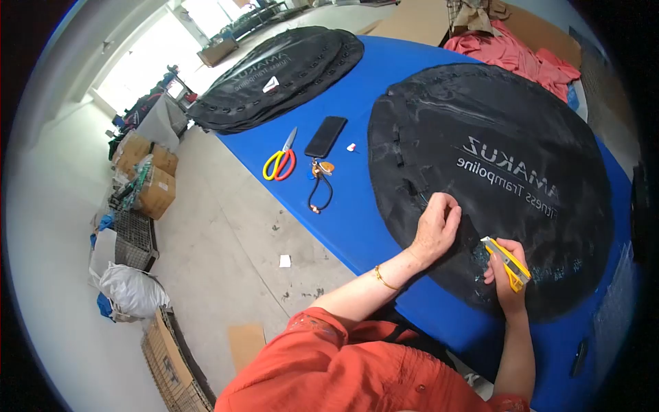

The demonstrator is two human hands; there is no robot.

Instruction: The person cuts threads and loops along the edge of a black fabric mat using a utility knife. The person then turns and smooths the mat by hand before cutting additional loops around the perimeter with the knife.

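A round black trampoline mat (439, 158) with grey lettering in mirror image lies on the blue table. Over its near left part, my left hand (434, 230) is closed with thumb and fingers pinched together. What sits between those fingers is too small or hidden to name. My right hand (500, 278) grips a yellow utility knife (511, 264), its tip pointing up and left, above the mat's near side. Teal thread bits (549, 273) are scattered on the mat beside that hand.
On the blue table (357, 213) lie scissors (280, 163) with red and yellow handles, a black phone (325, 136) and a corded charm (320, 185). More black mats (288, 75) are stacked at the far left. Pink cloth (508, 55) lies at the back right; boxes (154, 175) stand on the floor.
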